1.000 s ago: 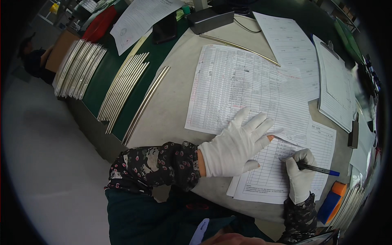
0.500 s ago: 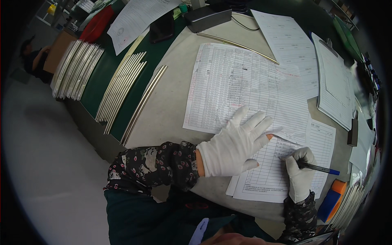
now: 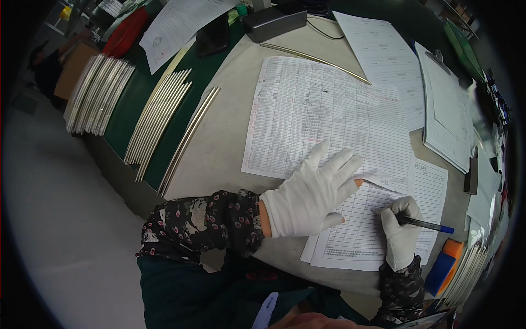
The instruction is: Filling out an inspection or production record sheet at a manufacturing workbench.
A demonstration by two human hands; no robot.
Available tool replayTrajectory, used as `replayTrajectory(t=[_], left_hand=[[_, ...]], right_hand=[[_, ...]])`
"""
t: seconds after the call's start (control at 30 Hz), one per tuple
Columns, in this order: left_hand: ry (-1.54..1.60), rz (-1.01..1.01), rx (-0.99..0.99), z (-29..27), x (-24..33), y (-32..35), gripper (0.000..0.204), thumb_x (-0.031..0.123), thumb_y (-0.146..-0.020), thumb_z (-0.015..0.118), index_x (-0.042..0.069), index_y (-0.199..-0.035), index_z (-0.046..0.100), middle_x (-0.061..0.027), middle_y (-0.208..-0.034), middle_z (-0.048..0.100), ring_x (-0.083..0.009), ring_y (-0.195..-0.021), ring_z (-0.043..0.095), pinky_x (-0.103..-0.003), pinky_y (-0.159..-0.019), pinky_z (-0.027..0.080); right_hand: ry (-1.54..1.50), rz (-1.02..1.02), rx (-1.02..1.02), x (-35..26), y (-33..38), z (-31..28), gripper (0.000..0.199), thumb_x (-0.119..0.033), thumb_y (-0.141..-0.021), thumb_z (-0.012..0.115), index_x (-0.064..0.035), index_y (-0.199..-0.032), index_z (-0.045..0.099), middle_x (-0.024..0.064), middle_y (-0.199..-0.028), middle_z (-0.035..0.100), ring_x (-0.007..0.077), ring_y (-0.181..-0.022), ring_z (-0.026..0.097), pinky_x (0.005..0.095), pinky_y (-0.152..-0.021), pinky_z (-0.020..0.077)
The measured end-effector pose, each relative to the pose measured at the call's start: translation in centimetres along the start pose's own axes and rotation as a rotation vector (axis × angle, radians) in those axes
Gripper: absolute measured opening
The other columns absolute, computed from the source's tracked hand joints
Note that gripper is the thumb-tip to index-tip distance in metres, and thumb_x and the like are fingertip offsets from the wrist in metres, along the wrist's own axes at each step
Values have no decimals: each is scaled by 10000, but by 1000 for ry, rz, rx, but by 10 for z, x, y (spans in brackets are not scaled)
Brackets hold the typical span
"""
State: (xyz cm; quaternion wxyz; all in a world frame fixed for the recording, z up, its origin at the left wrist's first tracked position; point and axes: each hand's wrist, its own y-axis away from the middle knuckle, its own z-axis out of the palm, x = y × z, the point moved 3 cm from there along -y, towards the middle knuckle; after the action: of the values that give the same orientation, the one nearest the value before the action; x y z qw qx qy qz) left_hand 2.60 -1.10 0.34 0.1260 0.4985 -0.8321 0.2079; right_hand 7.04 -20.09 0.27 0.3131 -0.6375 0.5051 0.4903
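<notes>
Cardboard box: a brown box [image 3: 75, 74] stands at the far left beside another person [image 3: 49, 68]; its contents are out of sight.
Clear wrapping: plastic covers a batch of packed rods [image 3: 101, 96] at the left of the table [image 3: 219, 137], lying side by side.
Dark case: a long black case [image 3: 275, 21] sits at the far side; what it holds, I cannot tell.
Pen: a slim pen [image 3: 427, 223] with a black barrel and blue end, at the near right above the form; it slants, blue end to the right, its tip hard to make out.
Form: a white ruled form [image 3: 356, 241], printed in black, partly covered by a list.
List: a large white list [image 3: 296, 98] with dense rows and some red marks, its near edge curling up.
Right hand: the gloved right hand [image 3: 402, 233] has its fingers curled round the pen, gripping it.
Left hand: the gloved left hand [image 3: 312, 197] lies palm down, fingers spread and grasping nothing, across the list and form; thumb and forefinger tips are bare.
</notes>
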Motion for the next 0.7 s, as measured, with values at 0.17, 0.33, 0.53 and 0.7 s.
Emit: replayTrajectory(t=[0.17,0.33,0.53,0.7], left_hand=[[-8,-1,-1,0,0,0,540,367,-669,660,-8,-1048,576,-201,-1288,379,-320,-1246,299,-539,-991,228],[-2,1,-3,0,0,0,546,370,-671,658,-10,-1054,575,-198,-1289,379,-321,-1248,295,-539,-994,226],[-4,0,6,0,0,0,551,366,-666,661,-17,-1052,575,-197,-1290,377,-320,-1245,301,-540,-995,225],[-2,-3,-8,0,0,0,554,368,-671,656,-12,-1064,568,-197,-1288,377,-320,-1243,304,-543,-993,224]], right_hand=[[45,-11,5,1,0,-1,192,49,-699,572,-47,-653,412,6,-617,459,64,-573,385,214,-538,373],[21,2,12,1,0,-1,195,44,-695,578,-47,-646,412,4,-604,456,65,-560,379,218,-529,367],[48,-17,12,4,0,-2,195,36,-696,582,-45,-646,412,7,-605,457,68,-563,378,223,-529,367],[42,-22,9,3,0,-1,194,32,-697,583,-43,-647,411,10,-607,458,70,-567,383,224,-532,370]])
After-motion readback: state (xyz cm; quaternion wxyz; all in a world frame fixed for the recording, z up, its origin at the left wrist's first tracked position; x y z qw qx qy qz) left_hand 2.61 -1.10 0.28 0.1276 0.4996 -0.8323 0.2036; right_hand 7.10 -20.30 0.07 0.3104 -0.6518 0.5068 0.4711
